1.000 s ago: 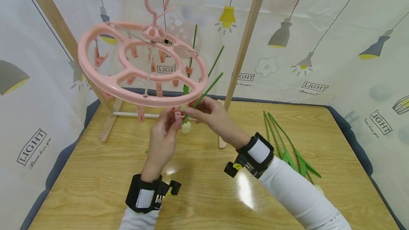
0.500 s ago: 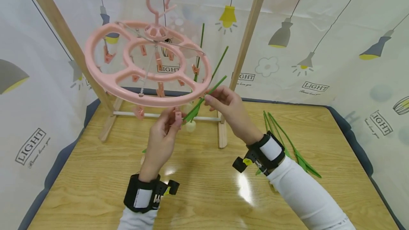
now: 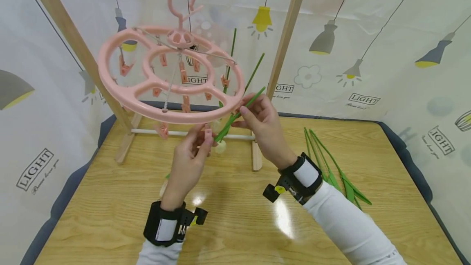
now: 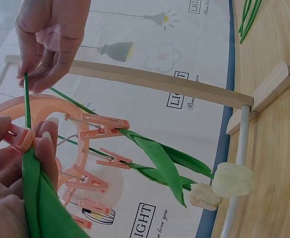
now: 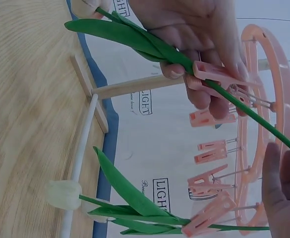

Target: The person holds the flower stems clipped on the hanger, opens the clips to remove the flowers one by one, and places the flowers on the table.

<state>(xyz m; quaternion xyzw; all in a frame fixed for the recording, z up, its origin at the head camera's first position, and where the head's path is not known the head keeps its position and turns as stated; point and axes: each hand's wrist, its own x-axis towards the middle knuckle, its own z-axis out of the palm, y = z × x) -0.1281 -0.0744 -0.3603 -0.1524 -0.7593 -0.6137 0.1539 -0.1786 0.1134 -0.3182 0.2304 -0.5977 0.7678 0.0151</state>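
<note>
shared hanger (image 3: 180, 39), wrist views closer

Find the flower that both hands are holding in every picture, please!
Head: the flower slants near the middle, beside the pink ring's lower right.
Left wrist: the flower runs down the left side to the bottom edge.
Right wrist: the flower slants from top left to the right edge.
Shared landmark: the pink ring.
</note>
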